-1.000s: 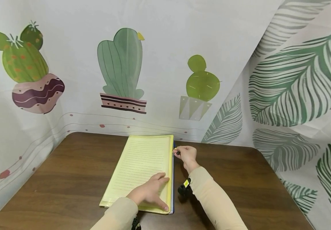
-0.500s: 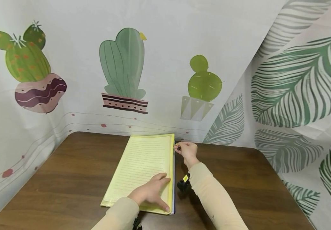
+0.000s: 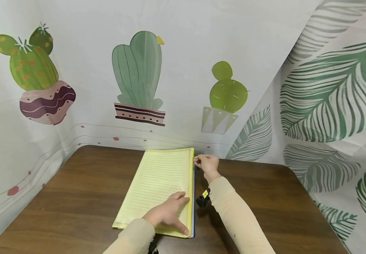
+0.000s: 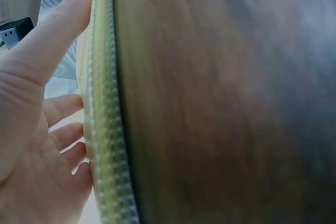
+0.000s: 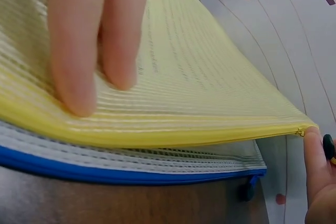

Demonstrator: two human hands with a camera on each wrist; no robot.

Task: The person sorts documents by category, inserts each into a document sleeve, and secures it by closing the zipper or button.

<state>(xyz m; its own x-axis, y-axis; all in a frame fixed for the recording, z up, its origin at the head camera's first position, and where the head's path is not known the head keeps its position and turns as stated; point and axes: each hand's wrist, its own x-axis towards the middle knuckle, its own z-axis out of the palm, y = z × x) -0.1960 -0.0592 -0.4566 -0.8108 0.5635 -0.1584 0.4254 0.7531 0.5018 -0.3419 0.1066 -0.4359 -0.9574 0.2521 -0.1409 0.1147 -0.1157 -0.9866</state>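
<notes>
A yellow mesh zipper pouch (image 3: pixel 152 180) with lined paper showing through it lies on the table. My left hand (image 3: pixel 168 211) rests on its near right part, fingers spread, thumb on the zipped edge; in the left wrist view the zipper edge (image 4: pixel 107 114) runs beside the thumb. At the far right corner my right hand (image 3: pixel 209 164) pinches the zipper pull (image 5: pixel 329 147), dark with a bit of yellow. The slider (image 5: pixel 300 131) sits at that end of the yellow zipper. Beneath is a blue-edged pouch (image 5: pixel 210 177), mostly hidden.
The brown table (image 3: pixel 84 190) ends at the back against a white cloth (image 3: pixel 183 70) printed with cacti and leaves. The blue pouch's own pull (image 5: pixel 245 191) hangs at its corner. A black wrist camera (image 3: pixel 203 200) is strapped to the right wrist.
My right hand has moved away from me along the pouch's right edge to the far corner, holding the zipper pull. The left hand has stayed on the pouch. The head view has shifted slightly.
</notes>
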